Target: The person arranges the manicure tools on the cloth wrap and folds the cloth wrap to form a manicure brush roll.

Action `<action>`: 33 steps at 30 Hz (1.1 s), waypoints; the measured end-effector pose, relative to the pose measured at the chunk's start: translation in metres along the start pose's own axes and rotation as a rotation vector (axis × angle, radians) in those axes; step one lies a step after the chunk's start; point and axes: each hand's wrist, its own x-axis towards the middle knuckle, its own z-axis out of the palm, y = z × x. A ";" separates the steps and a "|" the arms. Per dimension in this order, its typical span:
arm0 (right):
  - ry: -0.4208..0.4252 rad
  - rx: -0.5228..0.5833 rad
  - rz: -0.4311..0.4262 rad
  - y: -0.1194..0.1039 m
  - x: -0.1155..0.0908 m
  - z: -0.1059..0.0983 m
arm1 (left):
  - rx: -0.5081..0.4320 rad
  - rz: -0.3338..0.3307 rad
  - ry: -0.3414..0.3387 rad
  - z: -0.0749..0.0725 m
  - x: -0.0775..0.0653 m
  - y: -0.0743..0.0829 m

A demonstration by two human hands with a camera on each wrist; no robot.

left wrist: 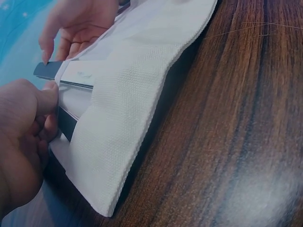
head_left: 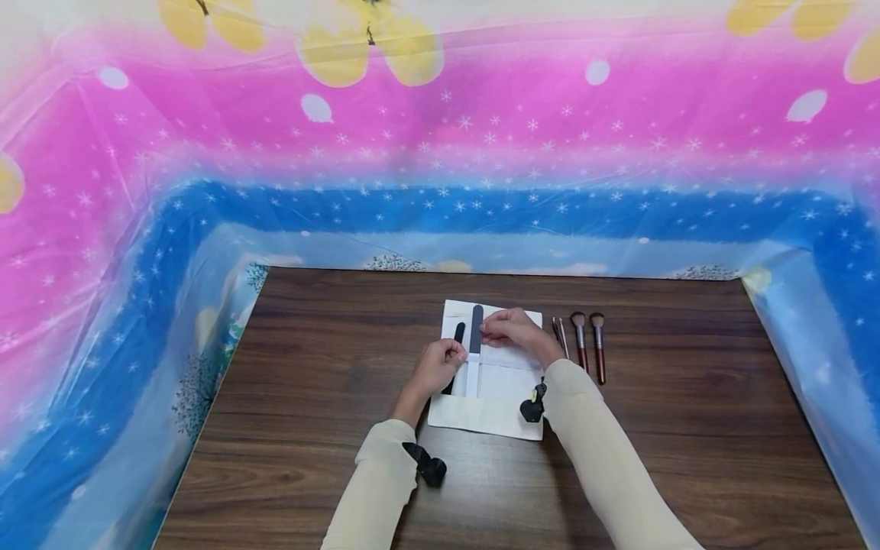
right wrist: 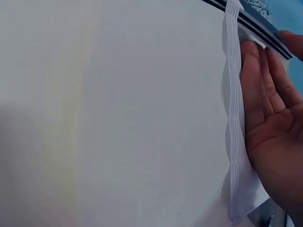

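A white fabric brush roll (head_left: pixel 509 382) lies unfolded on the table, with an elastic band (right wrist: pixel 233 118) across it. A grey-and-white nail file (head_left: pixel 476 328) runs under the band, its lower end in the folded pocket (left wrist: pixel 128 99). To its left is a narrower black nail file (head_left: pixel 459 333), partly covered by my left hand (head_left: pixel 440 365). That hand pinches the elastic band beside the grey file. My right hand (head_left: pixel 512 330) holds the grey file near its upper end, thumb on one face and fingers behind it, as the right wrist view shows.
Right of the roll lie two makeup brushes (head_left: pixel 600 347) with reddish handles and a pair of thin metal tools (head_left: pixel 562 336), partly behind my right wrist. The dark wooden table (head_left: pixel 309 367) is bordered by a patterned cloth (head_left: pixel 412 206) at the back and sides.
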 end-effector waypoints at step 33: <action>-0.115 -0.041 0.092 -0.005 0.001 -0.005 | 0.001 -0.016 0.034 0.004 0.001 -0.003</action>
